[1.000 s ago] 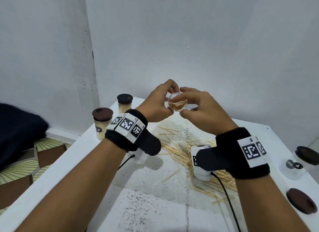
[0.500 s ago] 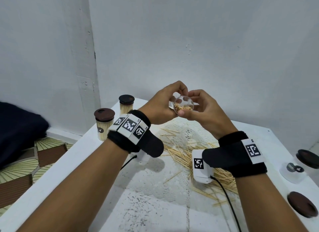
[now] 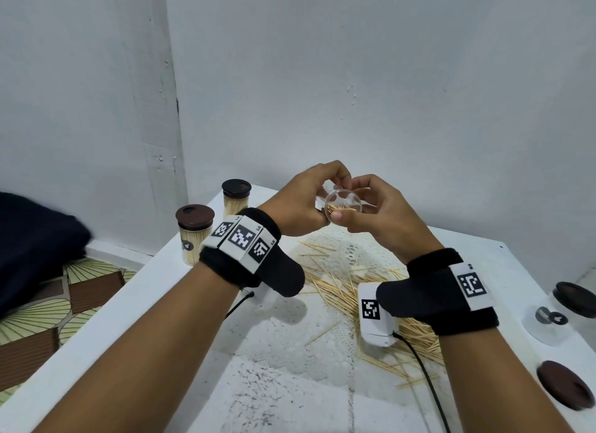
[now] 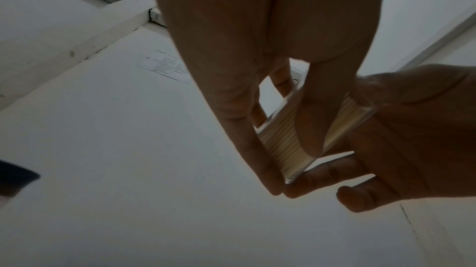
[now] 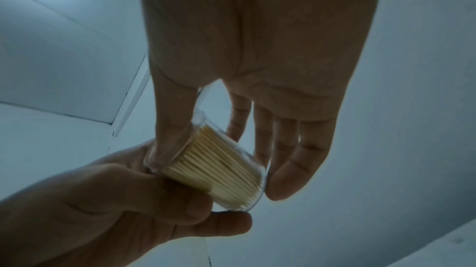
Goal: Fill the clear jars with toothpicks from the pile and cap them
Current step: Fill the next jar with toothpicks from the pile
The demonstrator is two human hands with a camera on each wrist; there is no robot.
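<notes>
A clear jar partly filled with toothpicks is held in the air between both hands, tilted with its open mouth toward me. My left hand grips its body from the left. My right hand pinches the rim, thumb at the lower edge and fingers above. In the left wrist view my left thumb lies across the jar. In the right wrist view the jar shows packed toothpicks, with the left hand wrapped round its base. The loose toothpick pile lies on the white table below.
Two filled jars with brown caps stand at the table's back left. At the right edge sit a clear jar with a dark lid and a loose brown lid. A dark cloth lies left of the table.
The jar has tipped so its mouth faces me more, and the toothpicks sit lower inside it. My right hand has shifted from the jar's side to pinching its rim.
</notes>
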